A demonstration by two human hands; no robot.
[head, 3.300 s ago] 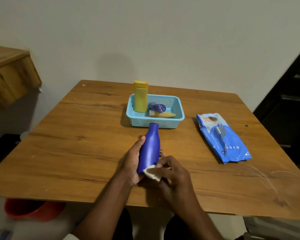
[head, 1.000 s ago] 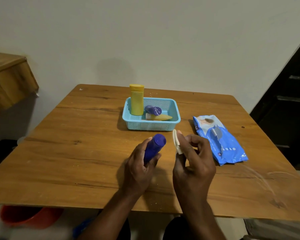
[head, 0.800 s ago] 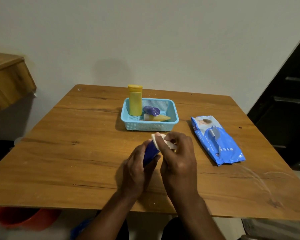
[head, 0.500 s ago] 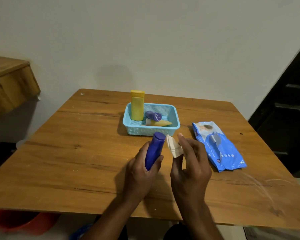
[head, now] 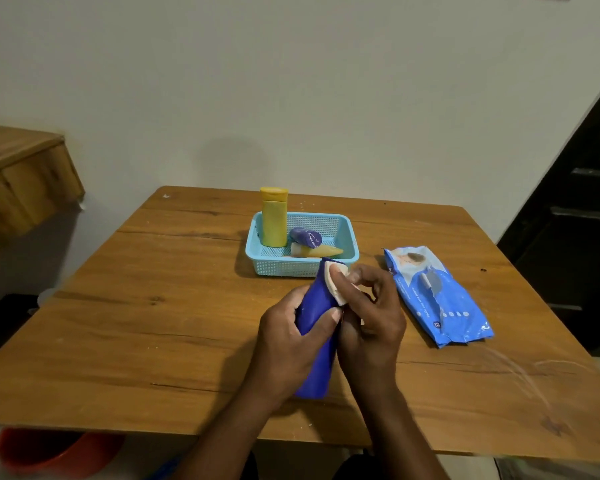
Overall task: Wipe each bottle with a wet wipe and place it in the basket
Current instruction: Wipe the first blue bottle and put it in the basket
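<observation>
**Blue bottle held over the bench, wipe pressed near its cap**

The wooden bench (head: 187, 306) fills the lower half of the head view, its far edge against a pale wall (head: 291, 81) and its near edge at the person's lap. The left half of the top lies bare, from the near edge to the far edge; the right front corner shows pale scuff marks.

A light blue basket (head: 302, 268) sits toward the far middle. Inside it a yellow bottle (head: 274, 216) stands upright at the left end, with a small purple bottle (head: 305, 236) and a yellow tube (head: 317, 251) lying beside it. A blue wipes pack (head: 437, 296) lies flat to the basket's right, apart from it, its long side running toward the near right.

The blue bottle (head: 317, 362) is in the air just in front of the basket, its long axis running from the near edge away toward the basket, cap end farthest and tilted slightly right. The left hand (head: 288, 341) has a closed grip round its middle, thumb across the front. The right hand (head: 371, 327) pinches a folded white wipe (head: 333, 282) and presses it against the bottle's upper part.
</observation>
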